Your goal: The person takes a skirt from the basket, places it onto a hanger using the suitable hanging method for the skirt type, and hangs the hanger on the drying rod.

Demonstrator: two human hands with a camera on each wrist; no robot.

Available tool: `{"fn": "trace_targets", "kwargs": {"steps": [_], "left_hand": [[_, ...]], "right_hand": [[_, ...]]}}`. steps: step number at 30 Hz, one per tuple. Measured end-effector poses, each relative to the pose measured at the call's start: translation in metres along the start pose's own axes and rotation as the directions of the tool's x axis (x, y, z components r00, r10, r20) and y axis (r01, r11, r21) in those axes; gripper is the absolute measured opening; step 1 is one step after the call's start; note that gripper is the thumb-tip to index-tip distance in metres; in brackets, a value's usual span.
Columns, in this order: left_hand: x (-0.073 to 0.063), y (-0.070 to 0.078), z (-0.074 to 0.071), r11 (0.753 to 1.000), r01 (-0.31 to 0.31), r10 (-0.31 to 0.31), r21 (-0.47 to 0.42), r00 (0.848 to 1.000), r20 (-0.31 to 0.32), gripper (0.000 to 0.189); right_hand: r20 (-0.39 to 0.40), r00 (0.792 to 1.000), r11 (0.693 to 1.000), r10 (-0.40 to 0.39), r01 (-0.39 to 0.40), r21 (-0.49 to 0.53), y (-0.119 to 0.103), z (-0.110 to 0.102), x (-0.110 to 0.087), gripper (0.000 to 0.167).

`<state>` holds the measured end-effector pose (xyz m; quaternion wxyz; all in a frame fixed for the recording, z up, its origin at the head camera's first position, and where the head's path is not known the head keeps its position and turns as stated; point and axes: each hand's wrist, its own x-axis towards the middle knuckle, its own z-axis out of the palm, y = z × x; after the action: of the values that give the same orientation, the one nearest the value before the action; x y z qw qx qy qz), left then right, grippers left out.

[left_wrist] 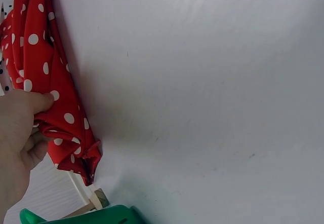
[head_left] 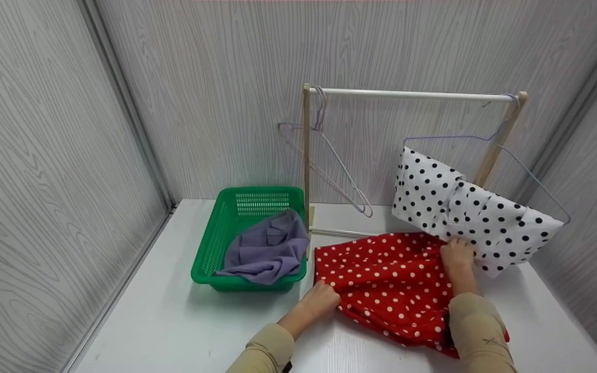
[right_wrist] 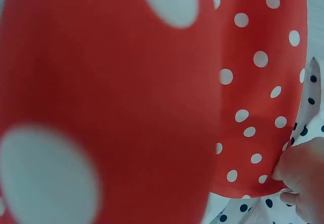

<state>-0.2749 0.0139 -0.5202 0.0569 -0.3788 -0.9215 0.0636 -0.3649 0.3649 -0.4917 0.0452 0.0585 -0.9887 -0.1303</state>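
Both hands hold a red cloth with white dots point(head_left: 386, 285), spread in loose folds over the white table. At its near left edge my left hand point(head_left: 321, 299) grips it; in the left wrist view the thumb of the left hand point(left_wrist: 20, 127) presses on the bunched fabric. My right hand point(head_left: 458, 256) holds the far right edge, right beside a white cloth with black dots point(head_left: 506, 223). Seen from the right wrist, the fingers of the right hand point(right_wrist: 304, 173) pinch the red edge, while a near fold of red cloth point(right_wrist: 111, 82) fills much of the view.
A green basket point(head_left: 205, 243) holding a purple cloth point(head_left: 270, 248) stands at the left. Behind is a rack with a white rail point(head_left: 407, 94) and wooden posts. Bare hangers point(head_left: 347, 178) hang at its left end; the white dotted cloth hangs on a purple hanger point(head_left: 443, 137) at the right.
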Motion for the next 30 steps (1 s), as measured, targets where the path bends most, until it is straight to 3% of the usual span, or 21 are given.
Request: {"fn": "trace_targets", "kwargs": {"steps": [4, 13, 18, 22, 26, 30], "left_hand": [[0.0, -0.001, -0.002, 1.0, 0.0, 0.001, 0.011, 1.0, -0.011, 0.009], [0.001, 0.001, -0.003, 0.997, -0.017, 0.021, 0.08, 0.999, -0.048, 0.008], [0.001, -0.001, 0.0, 0.996, -0.012, 0.017, 0.09, 0.998, -0.06, 0.008], [0.003, -0.003, 0.003, 0.994, 0.012, -0.003, 0.113, 0.997, -0.079, 0.009], [0.006, -0.004, 0.003, 0.982, 0.039, -0.029, 0.183, 0.998, -0.06, 0.01], [0.011, -0.009, -0.001, 0.963, 0.092, -0.074, 0.254, 0.994, -0.08, 0.017]], "right_hand": [[-0.012, 0.997, 0.993, -0.082, 0.08, -0.082, -0.004, -0.003, 0.002, 0.015], [-0.152, 0.98, 0.991, -0.128, 0.13, 0.008, -0.011, -0.011, -0.001, 0.014], [-0.293, 0.931, 0.967, -0.219, 0.248, 0.065, -0.038, -0.016, -0.003, 0.019], [-0.379, 0.863, 0.898, -0.333, 0.413, 0.153, -0.079, -0.029, -0.011, 0.013], [-0.325, 0.821, 0.823, -0.47, 0.541, 0.177, -0.12, -0.045, -0.033, 0.021], [-0.228, 0.83, 0.833, -0.508, 0.542, 0.116, -0.155, -0.05, -0.06, 0.04]]}}
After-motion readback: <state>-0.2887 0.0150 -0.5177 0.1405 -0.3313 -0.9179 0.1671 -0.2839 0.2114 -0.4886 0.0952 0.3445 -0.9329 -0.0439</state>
